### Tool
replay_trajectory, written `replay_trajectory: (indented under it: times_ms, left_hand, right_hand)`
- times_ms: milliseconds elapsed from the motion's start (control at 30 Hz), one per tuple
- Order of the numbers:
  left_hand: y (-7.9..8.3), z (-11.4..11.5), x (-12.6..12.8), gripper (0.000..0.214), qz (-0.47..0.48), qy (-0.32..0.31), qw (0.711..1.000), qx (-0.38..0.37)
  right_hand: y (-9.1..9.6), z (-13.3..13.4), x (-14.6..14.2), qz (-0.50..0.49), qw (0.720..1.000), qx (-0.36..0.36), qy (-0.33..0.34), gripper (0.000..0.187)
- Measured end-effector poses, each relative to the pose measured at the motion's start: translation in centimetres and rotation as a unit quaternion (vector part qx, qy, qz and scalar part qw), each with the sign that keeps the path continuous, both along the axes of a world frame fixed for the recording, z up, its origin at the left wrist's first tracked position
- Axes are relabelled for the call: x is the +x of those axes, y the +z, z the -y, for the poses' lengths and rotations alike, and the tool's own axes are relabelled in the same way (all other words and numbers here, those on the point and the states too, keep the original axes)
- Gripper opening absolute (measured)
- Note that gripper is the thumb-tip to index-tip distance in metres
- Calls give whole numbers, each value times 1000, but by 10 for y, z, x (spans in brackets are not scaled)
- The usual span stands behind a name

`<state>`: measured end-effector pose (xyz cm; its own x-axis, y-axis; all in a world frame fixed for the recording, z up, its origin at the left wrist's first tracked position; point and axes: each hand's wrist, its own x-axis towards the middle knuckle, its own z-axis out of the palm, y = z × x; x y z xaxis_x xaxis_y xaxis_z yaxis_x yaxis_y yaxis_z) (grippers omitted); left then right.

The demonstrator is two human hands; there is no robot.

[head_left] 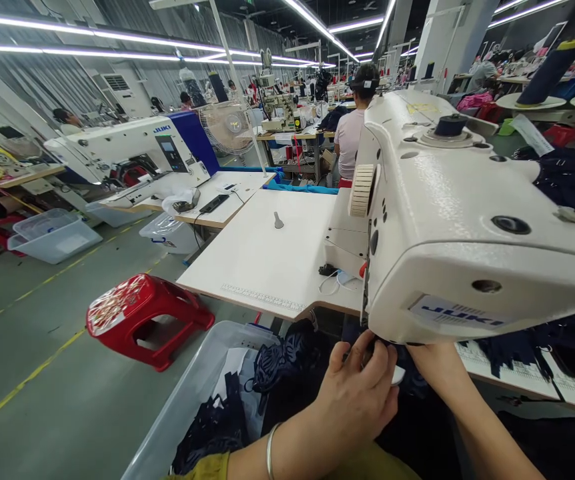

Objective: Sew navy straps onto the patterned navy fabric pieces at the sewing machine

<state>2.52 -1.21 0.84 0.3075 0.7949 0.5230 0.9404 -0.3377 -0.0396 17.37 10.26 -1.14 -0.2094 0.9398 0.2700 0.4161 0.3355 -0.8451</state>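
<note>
The left hand [355, 397] was half-curled under the glossy white sewing-machine head [467, 220], the right hand [425, 357] mostly hidden beside it, both holds untellable; left of them, navy lace pieces [220, 423] lay binned, work seemingly underway, remainder unclear

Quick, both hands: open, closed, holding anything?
Left hand: fingers curled under the sewing machine head; can't tell if holding anything.
Right hand: mostly hidden by that head; can't tell.

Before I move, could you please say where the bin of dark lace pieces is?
In the head view, the bin is low, left of centre, between the red stool and the left hand.
</note>
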Motion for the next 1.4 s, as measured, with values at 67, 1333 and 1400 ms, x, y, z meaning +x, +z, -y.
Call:
replay_trajectory:
  times_ms: [67,1333,1400]
  left_hand:
    - [0,0,1,40,-2,4,1000,-5]
    - [-23,-15,1,35,24,30,981,192]
    - [-24,-17,2,35,18,24,980,198]
  right_hand:
    - [0,-1,-1,19,1000,22,9,23]
    - [-61,10,18,-83,981,-117,-132,44]
    - [-87,11,24,-79,977,-143,-140,44]
